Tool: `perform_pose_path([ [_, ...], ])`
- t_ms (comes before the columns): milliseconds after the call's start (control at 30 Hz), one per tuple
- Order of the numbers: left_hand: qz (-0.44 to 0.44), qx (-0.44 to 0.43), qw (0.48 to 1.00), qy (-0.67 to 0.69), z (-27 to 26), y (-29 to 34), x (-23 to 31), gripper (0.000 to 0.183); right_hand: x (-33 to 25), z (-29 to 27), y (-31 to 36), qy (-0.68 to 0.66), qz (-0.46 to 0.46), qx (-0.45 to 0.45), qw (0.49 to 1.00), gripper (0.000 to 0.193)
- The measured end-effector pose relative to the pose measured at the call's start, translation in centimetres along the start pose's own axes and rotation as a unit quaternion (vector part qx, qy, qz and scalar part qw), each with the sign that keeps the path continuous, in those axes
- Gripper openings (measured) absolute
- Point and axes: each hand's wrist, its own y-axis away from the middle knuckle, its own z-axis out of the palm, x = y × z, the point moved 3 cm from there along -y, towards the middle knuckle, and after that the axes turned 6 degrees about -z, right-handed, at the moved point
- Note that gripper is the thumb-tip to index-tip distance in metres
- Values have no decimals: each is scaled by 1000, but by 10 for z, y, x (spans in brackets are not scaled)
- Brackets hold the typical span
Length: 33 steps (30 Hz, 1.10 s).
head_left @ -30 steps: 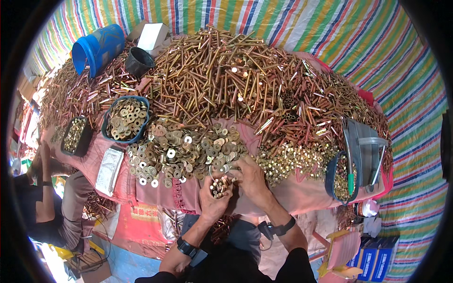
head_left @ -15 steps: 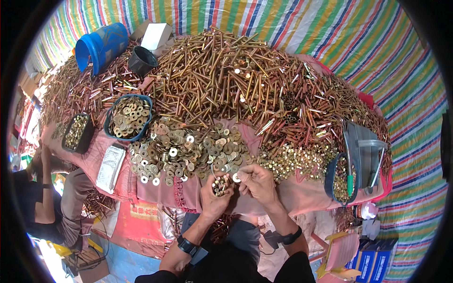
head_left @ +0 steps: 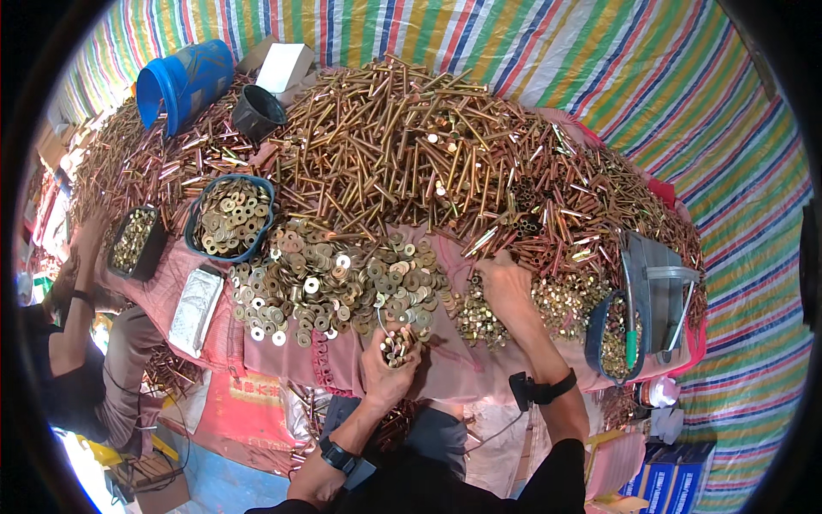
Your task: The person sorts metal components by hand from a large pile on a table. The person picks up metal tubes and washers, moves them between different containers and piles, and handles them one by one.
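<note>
Clutching metal rods (head_left: 398, 346) — slim, round-ended — is the left hand (head_left: 384, 373).

blue bucket (head_left: 195, 81), striped tarp (head_left: 745, 248)

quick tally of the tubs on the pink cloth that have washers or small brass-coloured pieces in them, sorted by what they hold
Washers: 1 (blue tub)
Small brass-coloured pieces: 2 (black tub at far left, dark blue tub at right)
Total: 3
</note>
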Motion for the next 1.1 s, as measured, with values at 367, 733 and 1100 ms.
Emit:
perform_pose_path([
  [367, -15, 2, 1000, 1, -2, 0, -9, 35, -3, 43, -49, 70, -12, -80, 994, 34],
  [733, 2, 8, 999, -46, -1, 0, 0, 33, -27, -7, 11, -438, 68, 142, 885, 26],
  [1100, 27, -9, 999, -30, -1, 1, 9, 32, -100, -48, 52, -470, 54, 98, 876, 33],
])
